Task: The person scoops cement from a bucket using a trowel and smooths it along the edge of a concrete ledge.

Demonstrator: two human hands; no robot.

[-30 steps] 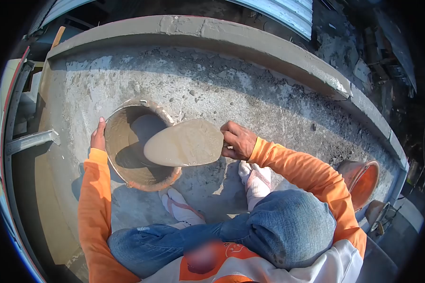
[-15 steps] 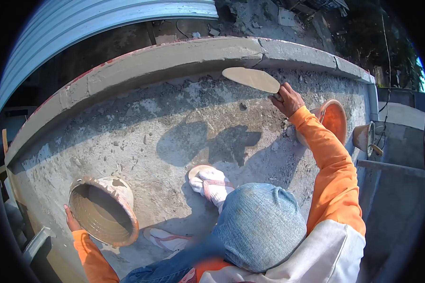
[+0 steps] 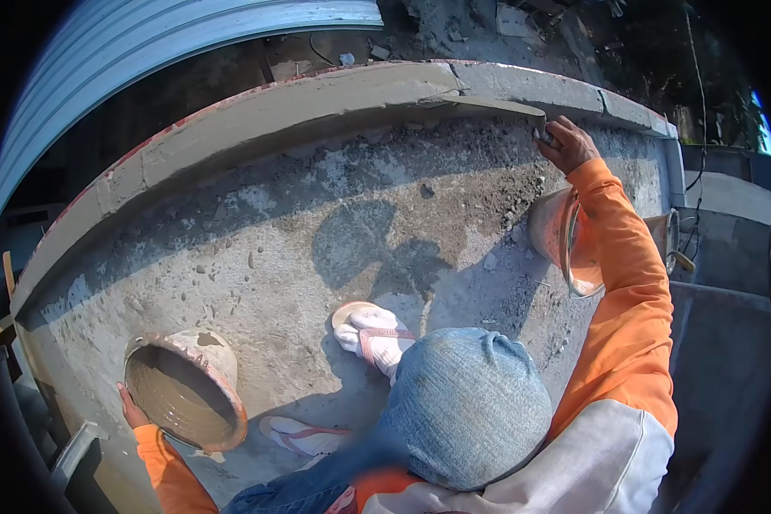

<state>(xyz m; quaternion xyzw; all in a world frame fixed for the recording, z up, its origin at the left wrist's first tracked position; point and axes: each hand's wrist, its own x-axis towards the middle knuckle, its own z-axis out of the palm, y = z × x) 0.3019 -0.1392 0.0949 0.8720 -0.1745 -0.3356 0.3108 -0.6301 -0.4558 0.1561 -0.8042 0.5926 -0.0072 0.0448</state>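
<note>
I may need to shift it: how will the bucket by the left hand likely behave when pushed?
The bucket will probably feel heavy for its size, since wet-looking mix lies inside. Its rounded rim seems to hold its shape, so it should be stiff rather than floppy. The mix's gloss suggests it may slop if pushed sharply.

My right grip (image 3: 567, 146) holds a trowel (image 3: 493, 104) at the far wall (image 3: 317, 107); my left grip (image 3: 132, 408) touches a bucket (image 3: 220, 360) at near left.

Buckets (image 3: 223, 364) on gritty concrete floor (image 3: 274, 317)
</note>
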